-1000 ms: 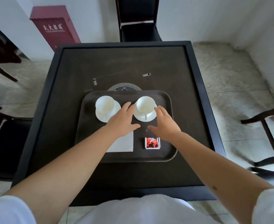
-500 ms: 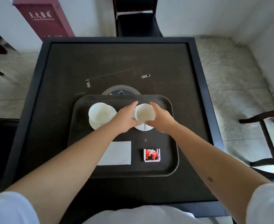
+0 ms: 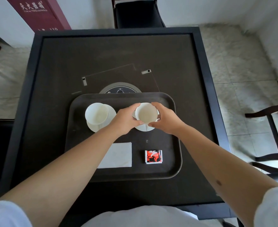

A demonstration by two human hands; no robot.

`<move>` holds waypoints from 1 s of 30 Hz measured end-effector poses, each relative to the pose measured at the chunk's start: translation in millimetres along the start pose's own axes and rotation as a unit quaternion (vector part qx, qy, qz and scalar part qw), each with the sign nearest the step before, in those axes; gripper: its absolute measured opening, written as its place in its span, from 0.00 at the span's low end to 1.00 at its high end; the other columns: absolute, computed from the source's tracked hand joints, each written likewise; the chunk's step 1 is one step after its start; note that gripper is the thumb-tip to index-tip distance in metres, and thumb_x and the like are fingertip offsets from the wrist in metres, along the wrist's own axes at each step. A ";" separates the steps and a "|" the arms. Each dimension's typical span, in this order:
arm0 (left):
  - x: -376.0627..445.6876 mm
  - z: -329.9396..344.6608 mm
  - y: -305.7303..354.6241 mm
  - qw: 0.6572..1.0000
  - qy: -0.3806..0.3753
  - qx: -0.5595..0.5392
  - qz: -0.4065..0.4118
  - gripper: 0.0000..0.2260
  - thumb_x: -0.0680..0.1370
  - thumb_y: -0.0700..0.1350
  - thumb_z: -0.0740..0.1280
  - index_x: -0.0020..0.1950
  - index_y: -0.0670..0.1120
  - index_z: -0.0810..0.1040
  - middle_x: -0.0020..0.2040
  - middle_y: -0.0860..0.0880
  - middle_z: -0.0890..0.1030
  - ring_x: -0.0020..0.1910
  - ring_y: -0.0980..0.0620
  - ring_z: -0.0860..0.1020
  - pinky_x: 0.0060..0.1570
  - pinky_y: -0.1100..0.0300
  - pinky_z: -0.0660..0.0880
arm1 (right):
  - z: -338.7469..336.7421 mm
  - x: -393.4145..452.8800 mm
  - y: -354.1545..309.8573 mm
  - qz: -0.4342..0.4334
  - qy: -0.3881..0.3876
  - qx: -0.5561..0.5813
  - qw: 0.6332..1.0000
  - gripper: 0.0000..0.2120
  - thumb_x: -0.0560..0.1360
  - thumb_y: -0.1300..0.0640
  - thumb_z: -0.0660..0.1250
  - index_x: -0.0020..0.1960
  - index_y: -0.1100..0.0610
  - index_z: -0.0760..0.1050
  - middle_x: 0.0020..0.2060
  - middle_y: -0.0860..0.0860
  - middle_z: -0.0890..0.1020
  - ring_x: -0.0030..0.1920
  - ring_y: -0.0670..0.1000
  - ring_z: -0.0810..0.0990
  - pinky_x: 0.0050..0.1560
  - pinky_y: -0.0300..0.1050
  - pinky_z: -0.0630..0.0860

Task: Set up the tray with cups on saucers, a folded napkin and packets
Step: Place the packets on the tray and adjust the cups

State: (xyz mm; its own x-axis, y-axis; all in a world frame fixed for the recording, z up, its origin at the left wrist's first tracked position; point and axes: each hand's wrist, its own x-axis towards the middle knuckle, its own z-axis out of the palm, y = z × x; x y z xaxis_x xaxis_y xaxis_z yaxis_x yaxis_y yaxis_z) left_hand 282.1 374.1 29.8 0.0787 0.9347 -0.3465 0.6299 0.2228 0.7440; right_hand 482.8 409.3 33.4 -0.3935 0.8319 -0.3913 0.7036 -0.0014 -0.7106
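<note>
Item one: we are viewing a dark square surface point(image 3: 79, 66) with a raised rim, its far half lying bare; black chairs are standing beyond the far edge point(image 3: 137, 13) and off the right side point(image 3: 271, 136).

Item two: a dark rounded tray point(image 3: 171, 161) is sitting toward the near edge, its far rim overlapping a round inset panel point(image 3: 120, 89).

Item three: we are curling our left hand point(image 3: 125, 119) and right hand point(image 3: 165, 119) around opposite sides of a white cup point(image 3: 145, 113), which is sitting over a white saucer point(image 3: 143, 127) in the tray's far right.

Item four: a second white cup point(image 3: 96, 113) is sitting tilted on its saucer point(image 3: 109, 115), far left.

Item five: a folded white napkin point(image 3: 118, 155) and a red packet point(image 3: 153, 156) bearing a cup picture are lying side by side near the tray's front rim, apart.
</note>
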 end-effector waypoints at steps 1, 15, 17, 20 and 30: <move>0.3 0.4 0.6 1.000 0.001 0.002 0.002 0.32 0.71 0.46 0.77 0.68 0.62 0.65 0.55 0.61 0.75 0.50 0.53 0.79 0.49 0.62 0.70 | -0.4 0.1 0.3 0.001 0.000 -0.003 1.000 0.41 0.67 0.53 0.78 0.74 0.48 0.60 0.64 0.49 0.74 0.54 0.50 0.77 0.55 0.48 0.77; -0.1 7.6 1.2 1.000 -0.007 0.014 -0.003 0.33 0.74 0.45 0.74 0.74 0.56 0.64 0.65 0.52 0.77 0.58 0.49 0.78 0.55 0.59 0.69 | 3.5 -4.0 7.2 0.001 0.015 0.002 1.000 0.41 0.69 0.53 0.77 0.76 0.48 0.58 0.68 0.49 0.73 0.57 0.50 0.75 0.59 0.48 0.75; -0.5 7.4 1.8 1.000 -0.010 0.007 -0.009 0.33 0.74 0.45 0.74 0.74 0.56 0.63 0.65 0.52 0.77 0.59 0.49 0.77 0.55 0.60 0.70 | 4.2 -3.2 7.1 0.007 0.016 0.001 1.000 0.42 0.69 0.53 0.77 0.76 0.48 0.58 0.68 0.49 0.72 0.58 0.51 0.75 0.59 0.48 0.74; -3.7 8.8 3.5 1.000 -0.011 0.008 -0.025 0.34 0.75 0.45 0.73 0.76 0.57 0.59 0.68 0.52 0.75 0.61 0.49 0.77 0.60 0.56 0.71 | 5.2 -4.8 7.2 0.012 0.012 -0.002 1.000 0.42 0.70 0.53 0.76 0.77 0.47 0.56 0.68 0.50 0.73 0.59 0.50 0.75 0.58 0.46 0.72; -33.8 8.4 1.4 0.993 0.032 0.116 -0.017 0.37 0.77 0.52 0.69 0.78 0.53 0.50 0.79 0.50 0.55 0.76 0.47 0.58 0.69 0.49 0.62 | 5.0 -24.1 4.4 0.013 0.005 0.003 1.000 0.47 0.71 0.50 0.75 0.78 0.47 0.47 0.76 0.49 0.62 0.73 0.56 0.64 0.70 0.54 0.65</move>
State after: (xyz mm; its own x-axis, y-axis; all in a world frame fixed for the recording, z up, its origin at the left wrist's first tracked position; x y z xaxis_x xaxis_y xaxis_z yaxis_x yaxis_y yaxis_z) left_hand 286.8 340.5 37.8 0.0107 0.9450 -0.3269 0.7924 0.1914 0.5792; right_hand 492.4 386.4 36.8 -0.3693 0.8372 -0.4033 0.7094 -0.0263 -0.7043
